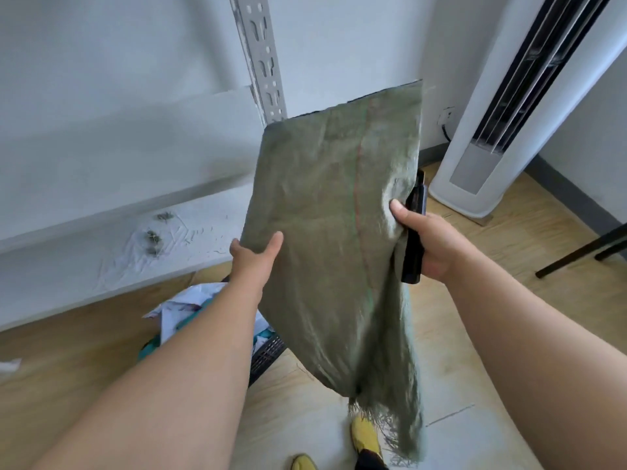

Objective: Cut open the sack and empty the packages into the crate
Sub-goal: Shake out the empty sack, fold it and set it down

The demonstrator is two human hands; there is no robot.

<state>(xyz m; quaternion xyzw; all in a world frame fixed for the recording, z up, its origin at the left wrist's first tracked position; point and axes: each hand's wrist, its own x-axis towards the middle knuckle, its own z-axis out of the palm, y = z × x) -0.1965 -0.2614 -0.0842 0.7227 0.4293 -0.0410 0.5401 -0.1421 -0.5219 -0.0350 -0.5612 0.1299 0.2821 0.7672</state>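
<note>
Wooden flooring and white walls frame the scene, with a metal shelf upright (pixel 263 62) at twelve o'clock and a tall white floor-standing air conditioner (pixel 492 130) toward two o'clock.

One green woven sack (pixel 336 232) hangs between both hands at the centre of view. Its long axis runs from about one o'clock down to five o'clock, with the frayed, cut end (pixel 390 425) lowest, dangling near the person's yellow shoes (pixel 364 435). The sack looks flat and slack, so I judge it emptied or nearly so.

One left hand (pixel 252 254) grips the sack's left edge, thumb across the front of the cloth. One right hand (pixel 427 242) pinches the right edge under its thumb while its fingers also curl around one dark cutter (pixel 415 232), held upright against the palm.

One dark crate (pixel 268 357) sits on the floor at about seven o'clock from the sack's hanging mouth, mostly hidden behind the left forearm. White and teal packages (pixel 179 310) show in it; their number cannot be counted. The left hand is the nearer one to the crate. Any remaining contents would call for swinging the open end toward seven o'clock, over the crate.
</note>
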